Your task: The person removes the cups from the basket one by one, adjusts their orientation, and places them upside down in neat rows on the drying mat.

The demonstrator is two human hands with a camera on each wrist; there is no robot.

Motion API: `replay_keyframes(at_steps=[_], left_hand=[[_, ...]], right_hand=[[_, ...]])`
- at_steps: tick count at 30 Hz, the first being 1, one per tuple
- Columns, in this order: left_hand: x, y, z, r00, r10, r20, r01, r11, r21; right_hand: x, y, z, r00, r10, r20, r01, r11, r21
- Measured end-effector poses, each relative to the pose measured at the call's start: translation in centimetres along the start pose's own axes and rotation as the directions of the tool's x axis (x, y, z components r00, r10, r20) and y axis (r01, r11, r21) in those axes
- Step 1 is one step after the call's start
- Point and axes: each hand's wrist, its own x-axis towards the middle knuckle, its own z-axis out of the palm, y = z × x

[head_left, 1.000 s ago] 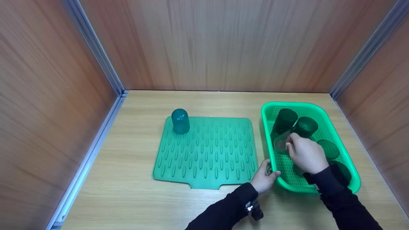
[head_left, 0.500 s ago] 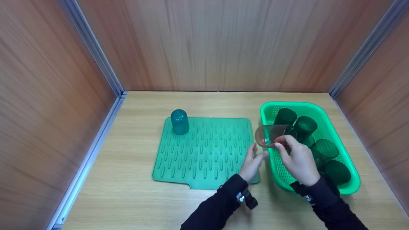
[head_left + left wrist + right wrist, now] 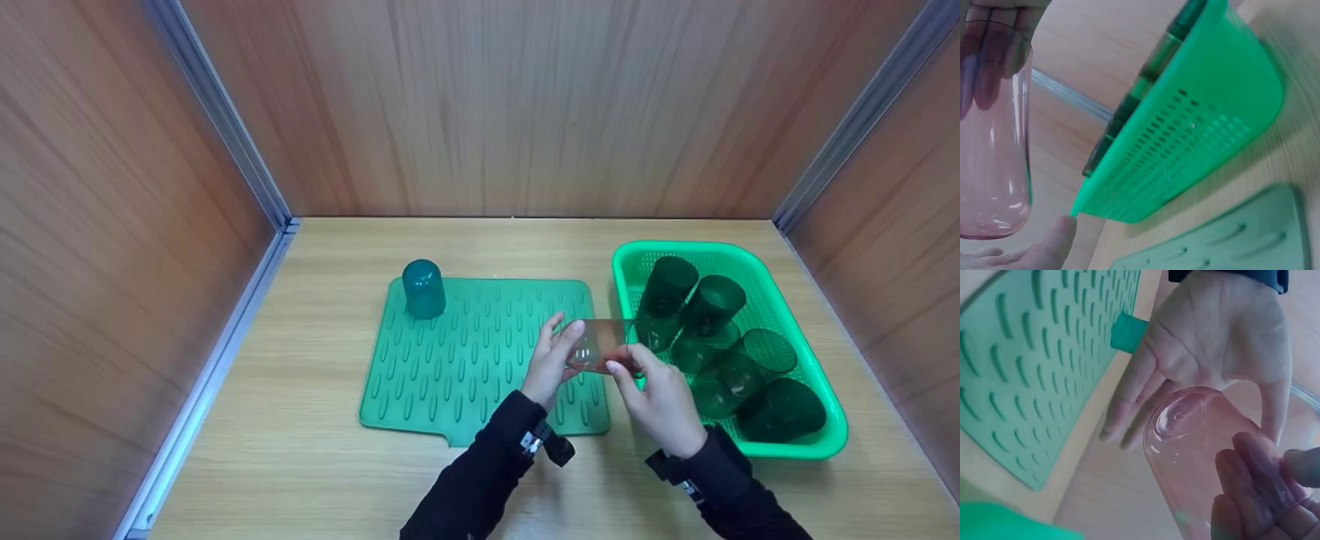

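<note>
A clear pinkish drinking glass [image 3: 600, 339] is held sideways in the air by my right hand [image 3: 660, 397], which grips it near the rim; the fingers show through the glass in both wrist views. My left hand [image 3: 546, 367] reaches toward the base end, and in the right wrist view its palm [image 3: 1213, 337] faces the glass with fingers and thumb spread around the base. A gap shows between the left thumb [image 3: 1055, 247] and the glass in the left wrist view. Under the hands lies a green drying mat [image 3: 480, 375], with an upside-down blue glass [image 3: 424, 290] at its back left corner.
To the right stands a green perforated basket [image 3: 806, 330] holding several dark green-looking glasses [image 3: 716, 300], some tilted. Wooden panels [image 3: 510, 105] enclose the table [image 3: 315, 337] at the back and both sides.
My right hand has lifted the pinkish glass out of the basket and moved it left over the mat edge. My left hand has let go of the basket rim and moved left to the glass's base.
</note>
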Motion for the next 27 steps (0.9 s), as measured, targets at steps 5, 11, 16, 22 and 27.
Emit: replay_keyframes(at_steps=[5,11,16,22,27], left_hand=[[0.1,-0.5,-0.8,0.999,0.001,0.045,0.000,0.999,-0.032],[0.5,-0.8,-1.7,0.997,-0.004,0.077,0.007,0.999,-0.042],[0.9,-0.9,-2.8,0.997,-0.002,0.081,0.000,1.000,0.022],[1.2,-0.5,-3.9,0.995,0.055,0.088,-0.075,0.965,0.249],[1.3,0.6,-4.6,0.992,0.070,0.102,-0.107,0.904,0.415]], right_hand=[[-0.5,0.3,1.3,1.000,0.021,0.006,-0.021,1.000,0.018],[-0.8,0.9,3.0,0.999,0.046,0.010,-0.046,0.999,0.028],[-1.1,1.7,4.1,0.995,0.092,0.027,-0.092,0.996,0.004],[-1.5,2.4,5.0,0.983,0.166,0.075,-0.164,0.986,-0.038],[-1.3,2.6,5.4,0.981,0.166,0.102,-0.160,0.985,-0.067]])
